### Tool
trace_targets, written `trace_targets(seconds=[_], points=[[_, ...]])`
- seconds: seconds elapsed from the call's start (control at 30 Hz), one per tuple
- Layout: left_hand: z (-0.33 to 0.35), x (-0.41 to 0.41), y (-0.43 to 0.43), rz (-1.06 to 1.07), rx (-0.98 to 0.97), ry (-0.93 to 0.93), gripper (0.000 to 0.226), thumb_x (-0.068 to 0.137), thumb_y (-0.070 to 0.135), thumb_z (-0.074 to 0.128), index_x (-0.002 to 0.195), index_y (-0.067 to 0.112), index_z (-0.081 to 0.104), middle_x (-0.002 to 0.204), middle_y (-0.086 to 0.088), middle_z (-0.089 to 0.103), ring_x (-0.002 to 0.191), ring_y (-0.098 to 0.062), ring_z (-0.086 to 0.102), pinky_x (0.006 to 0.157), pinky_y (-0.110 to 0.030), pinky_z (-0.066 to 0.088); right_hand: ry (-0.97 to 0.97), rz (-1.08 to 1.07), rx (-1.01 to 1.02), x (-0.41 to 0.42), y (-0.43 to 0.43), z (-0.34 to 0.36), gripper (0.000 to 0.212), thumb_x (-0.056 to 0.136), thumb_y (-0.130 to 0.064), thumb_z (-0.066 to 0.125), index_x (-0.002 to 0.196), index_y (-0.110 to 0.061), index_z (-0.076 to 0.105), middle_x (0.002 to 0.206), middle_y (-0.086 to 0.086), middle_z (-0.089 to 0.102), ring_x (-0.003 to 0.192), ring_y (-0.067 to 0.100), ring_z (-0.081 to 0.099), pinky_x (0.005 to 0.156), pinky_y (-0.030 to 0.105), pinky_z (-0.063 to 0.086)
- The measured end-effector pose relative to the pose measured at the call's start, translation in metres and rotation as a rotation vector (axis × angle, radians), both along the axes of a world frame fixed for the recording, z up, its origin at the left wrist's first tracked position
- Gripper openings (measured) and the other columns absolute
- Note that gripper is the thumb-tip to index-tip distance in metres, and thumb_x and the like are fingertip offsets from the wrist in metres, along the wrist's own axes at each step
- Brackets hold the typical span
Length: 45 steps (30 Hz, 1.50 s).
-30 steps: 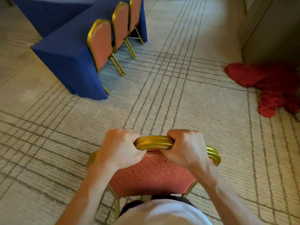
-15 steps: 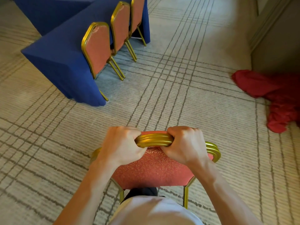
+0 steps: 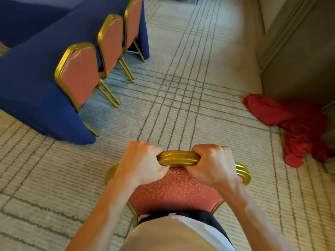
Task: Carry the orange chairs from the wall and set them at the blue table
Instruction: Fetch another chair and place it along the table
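Orange chair point(image 3: 174, 191) is close in front of the person, with the left hand point(image 3: 141, 163) and right hand point(image 3: 212, 163) both clenched round its gold top rail. Patterned carpet point(image 3: 199, 87) lies beyond. Three chairs point(image 3: 79, 73) stand at the blue table point(image 3: 27, 84) front-left, and a red cloth point(image 3: 299, 124) is heaped by the wall point(image 3: 299, 60) on the right.

Two hands grip the top of an orange chair, seen from above, with a blue desk ahead on the left.

The left hand point(image 3: 143, 162) and right hand point(image 3: 213, 165) curl side by side around the gold top rail point(image 3: 178, 158) of the orange chair point(image 3: 174, 192), whose patterned back is towards the person's body. Ahead on the left stands the blue desk point(image 3: 32, 84), draped to the floor. Three more gold-framed orange chairs line its side, backs outward: the nearest chair point(image 3: 79, 75), the middle chair point(image 3: 111, 42) and the farthest chair point(image 3: 134, 22). A crumpled red cloth point(image 3: 293, 124) lies on the pale, grey-lined carpet point(image 3: 199, 87) at the right, at the foot of a wall point(image 3: 299, 60).
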<state>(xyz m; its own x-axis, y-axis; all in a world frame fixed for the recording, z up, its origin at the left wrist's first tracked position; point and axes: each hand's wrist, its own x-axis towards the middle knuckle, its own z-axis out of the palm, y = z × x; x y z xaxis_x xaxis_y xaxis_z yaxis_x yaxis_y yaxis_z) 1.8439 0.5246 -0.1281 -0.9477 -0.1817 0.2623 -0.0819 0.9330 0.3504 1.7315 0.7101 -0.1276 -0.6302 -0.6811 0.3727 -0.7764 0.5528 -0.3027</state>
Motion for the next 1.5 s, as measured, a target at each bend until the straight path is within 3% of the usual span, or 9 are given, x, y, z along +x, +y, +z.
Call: trace_targets(seconds=[0.13, 0.27, 0.5, 0.7, 0.87, 0.97, 1.27, 1.43, 1.5], points=[[0.011, -0.048, -0.031, -0.016, 0.007, 0.029, 0.052, 0.066, 0.039, 0.075, 0.053, 0.033, 0.025, 0.049, 0.014, 0.033, 0.044, -0.008, 0.033, 0.048, -0.022, 0.017, 0.017, -0.017, -0.003, -0.047, -0.03, 0.011, 0.033, 0.064, -0.046, 0.073, 0.056, -0.028, 0.047, 0.053, -0.008, 0.056, 0.048, 0.017, 0.056, 0.047, 0.026, 0.041], [0.002, -0.098, -0.056, -0.019, -0.012, 0.0, 0.04, 0.066, 0.041, 0.07, 0.05, 0.024, 0.038, 0.048, 0.011, 0.04, 0.042, -0.01, 0.036, 0.05, -0.024, 0.023, -0.006, 0.002, -0.026, -0.095, -0.052, 0.0, 0.035, 0.062, -0.039, 0.081, 0.057, -0.028, 0.048, 0.053, -0.009, 0.056, 0.046, 0.014, 0.053, 0.047, 0.022, 0.038], [-0.011, -0.216, -0.098, -0.006, -0.026, 0.0, 0.045, 0.07, 0.039, 0.077, 0.049, 0.022, 0.041, 0.046, 0.009, 0.041, 0.041, -0.011, 0.039, 0.049, -0.024, 0.024, -0.039, -0.007, 0.007, -0.216, -0.095, -0.013, 0.032, 0.067, -0.041, 0.074, 0.056, -0.027, 0.049, 0.052, -0.01, 0.053, 0.046, 0.015, 0.051, 0.05, 0.024, 0.039], [0.001, -0.33, -0.131, 0.051, -0.04, -0.014, 0.047, 0.071, 0.043, 0.073, 0.051, 0.028, 0.034, 0.048, 0.012, 0.036, 0.042, -0.01, 0.038, 0.049, -0.024, 0.027, -0.048, 0.047, 0.034, -0.344, -0.137, -0.009, 0.031, 0.068, -0.043, 0.071, 0.054, -0.024, 0.05, 0.052, -0.011, 0.052, 0.048, 0.014, 0.053, 0.052, 0.024, 0.037], [0.007, -0.399, -0.156, 0.061, -0.07, -0.051, 0.047, 0.073, 0.04, 0.073, 0.05, 0.027, 0.034, 0.047, 0.013, 0.034, 0.041, -0.011, 0.035, 0.048, -0.024, 0.023, -0.06, 0.115, -0.026, -0.414, -0.165, -0.005, 0.03, 0.071, -0.044, 0.062, 0.059, -0.032, 0.038, 0.053, -0.012, 0.051, 0.045, 0.013, 0.049, 0.049, 0.022, 0.036], [0.007, -0.437, -0.173, 0.064, -0.073, -0.069, 0.043, 0.073, 0.04, 0.072, 0.05, 0.025, 0.039, 0.046, 0.01, 0.04, 0.04, -0.014, 0.039, 0.045, -0.028, 0.032, -0.074, 0.125, -0.015, -0.453, -0.181, -0.008, 0.029, 0.068, -0.04, 0.072, 0.058, -0.03, 0.047, 0.055, -0.011, 0.057, 0.048, 0.015, 0.054, 0.052, 0.022, 0.036], [-0.003, -0.559, -0.246, 0.046, -0.052, -0.054, 0.047, 0.07, 0.041, 0.072, 0.051, 0.027, 0.032, 0.046, 0.012, 0.029, 0.039, -0.012, 0.034, 0.046, -0.025, 0.027, -0.045, 0.11, 0.029, -0.576, -0.256, -0.012, 0.023, 0.067, -0.043, 0.067, 0.058, -0.029, 0.051, 0.056, -0.011, 0.058, 0.049, 0.014, 0.057, 0.054, 0.021, 0.034], [-0.021, -0.648, -0.309, 0.034, -0.009, -0.044, 0.052, 0.069, 0.041, 0.072, 0.051, 0.031, 0.024, 0.046, 0.014, 0.025, 0.041, -0.009, 0.034, 0.046, -0.02, 0.018, -0.079, 0.067, 0.099, -0.656, -0.315, -0.016, 0.022, 0.069, -0.042, 0.075, 0.06, -0.028, 0.059, 0.057, -0.011, 0.06, 0.051, 0.015, 0.058, 0.052, 0.029, 0.048], [-0.022, -0.679, -0.329, 0.013, 0.002, -0.056, 0.045, 0.069, 0.043, 0.07, 0.05, 0.03, 0.032, 0.045, 0.014, 0.028, 0.041, -0.008, 0.035, 0.046, -0.02, 0.019, -0.093, 0.041, 0.076, -0.679, -0.332, -0.01, 0.02, 0.067, -0.038, 0.077, 0.061, -0.028, 0.061, 0.057, -0.011, 0.06, 0.05, 0.014, 0.058, 0.052, 0.025, 0.044]])
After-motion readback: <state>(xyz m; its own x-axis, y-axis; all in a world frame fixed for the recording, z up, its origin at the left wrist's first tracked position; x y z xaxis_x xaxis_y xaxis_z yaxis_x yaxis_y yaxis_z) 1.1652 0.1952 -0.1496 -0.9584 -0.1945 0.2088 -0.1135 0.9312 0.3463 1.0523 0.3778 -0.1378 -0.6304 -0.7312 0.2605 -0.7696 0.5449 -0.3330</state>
